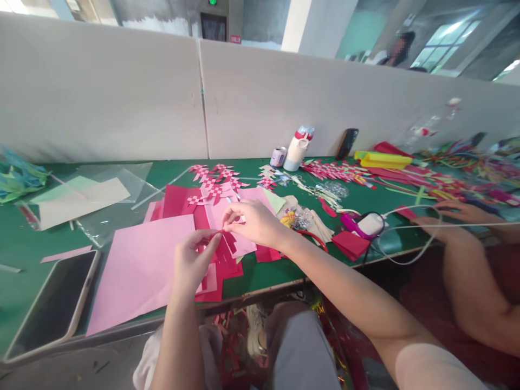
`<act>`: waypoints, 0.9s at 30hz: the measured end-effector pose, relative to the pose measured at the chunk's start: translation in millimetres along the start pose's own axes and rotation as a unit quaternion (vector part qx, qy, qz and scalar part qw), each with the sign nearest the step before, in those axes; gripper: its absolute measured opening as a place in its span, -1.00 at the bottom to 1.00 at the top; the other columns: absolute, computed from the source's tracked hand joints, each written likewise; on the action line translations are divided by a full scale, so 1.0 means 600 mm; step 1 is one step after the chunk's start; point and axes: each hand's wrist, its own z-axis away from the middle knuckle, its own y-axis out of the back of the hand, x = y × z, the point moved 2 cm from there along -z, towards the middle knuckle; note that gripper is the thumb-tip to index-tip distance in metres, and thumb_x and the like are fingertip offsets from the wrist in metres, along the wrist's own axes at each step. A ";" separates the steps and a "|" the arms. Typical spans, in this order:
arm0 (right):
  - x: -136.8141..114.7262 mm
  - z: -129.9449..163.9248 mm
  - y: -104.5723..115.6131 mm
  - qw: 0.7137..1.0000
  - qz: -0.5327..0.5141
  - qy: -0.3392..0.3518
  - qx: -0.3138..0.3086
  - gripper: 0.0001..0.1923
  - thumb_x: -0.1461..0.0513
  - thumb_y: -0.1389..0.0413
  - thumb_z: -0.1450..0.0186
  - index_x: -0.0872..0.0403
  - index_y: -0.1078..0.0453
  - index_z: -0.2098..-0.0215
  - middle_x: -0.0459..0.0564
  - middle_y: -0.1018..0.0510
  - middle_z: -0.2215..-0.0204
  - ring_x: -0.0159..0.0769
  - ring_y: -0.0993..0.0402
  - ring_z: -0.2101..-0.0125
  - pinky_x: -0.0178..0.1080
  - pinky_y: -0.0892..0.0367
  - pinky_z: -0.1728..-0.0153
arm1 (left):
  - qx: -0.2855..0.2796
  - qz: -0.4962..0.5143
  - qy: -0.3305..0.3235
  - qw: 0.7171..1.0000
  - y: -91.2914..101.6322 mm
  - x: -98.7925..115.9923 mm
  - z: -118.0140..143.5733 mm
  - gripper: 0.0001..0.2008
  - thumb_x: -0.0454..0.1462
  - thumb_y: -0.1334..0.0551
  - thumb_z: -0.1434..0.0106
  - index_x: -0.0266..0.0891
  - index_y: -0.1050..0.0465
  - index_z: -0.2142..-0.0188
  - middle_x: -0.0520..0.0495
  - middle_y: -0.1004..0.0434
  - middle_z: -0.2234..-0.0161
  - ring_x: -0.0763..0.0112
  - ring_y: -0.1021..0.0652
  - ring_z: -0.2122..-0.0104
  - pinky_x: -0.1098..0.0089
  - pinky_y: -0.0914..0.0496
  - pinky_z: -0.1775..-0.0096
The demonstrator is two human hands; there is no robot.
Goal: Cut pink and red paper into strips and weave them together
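Note:
My left hand (pixel 197 254) pinches the edge of a piece of red paper cut into strips (pixel 227 248) between thumb and fingers. Close beside it, my right hand (pixel 255 221) is closed at the top of the same strips, its fingertips pressed together. A small pale thing shows at the right fingers, too small to name. Beneath both hands lie overlapping sheets of red and pink paper. A large pink sheet (pixel 146 265) lies to the left. Just beyond the hands are woven pink-and-red checkered paper pieces (pixel 217 181) with loose strip ends.
A phone (pixel 54 303) lies at the left front edge. A white bottle (pixel 298 151) and a can (pixel 278 156) stand by the grey partition (pixel 325 103). To the right are a purple item with a white charger (pixel 370 223), a looping cable and another person's hands (pixel 434 222).

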 end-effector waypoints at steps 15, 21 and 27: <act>-0.005 0.004 -0.005 1.000 0.000 -0.015 0.018 -0.95 0.33 -0.17 -0.15 0.09 -0.40 0.40 -0.10 -0.57 0.40 -0.41 -0.50 0.35 -0.32 -0.33 0.24 | -0.007 -0.007 -0.006 1.000 0.000 0.003 0.001 -0.78 -0.11 -0.33 -0.04 -0.23 -0.56 0.43 -0.05 -0.58 0.48 0.39 -0.53 0.46 0.43 -0.39 0.36; 0.004 0.007 -0.008 0.996 -0.074 -0.057 -0.007 -0.87 0.29 -0.21 -0.14 0.06 -0.40 0.32 -0.10 -0.59 0.41 -0.37 -0.54 0.31 -0.30 -0.37 0.22 | 0.002 0.058 0.038 0.998 -0.003 -0.010 0.000 -0.74 -0.11 -0.35 -0.02 -0.27 -0.54 0.41 -0.03 -0.55 0.48 0.43 -0.49 0.47 0.46 -0.37 0.39; 0.027 0.015 -0.008 0.985 -0.131 -0.111 -0.010 -0.68 0.18 -0.31 -0.05 0.06 -0.40 0.24 -0.02 -0.59 0.22 -0.27 -0.54 0.22 -0.24 -0.39 0.20 | 0.029 0.170 0.082 0.982 -0.004 -0.013 0.000 -0.70 -0.09 -0.39 0.04 -0.27 -0.53 0.41 -0.02 -0.54 0.49 0.43 -0.50 0.46 0.47 -0.40 0.41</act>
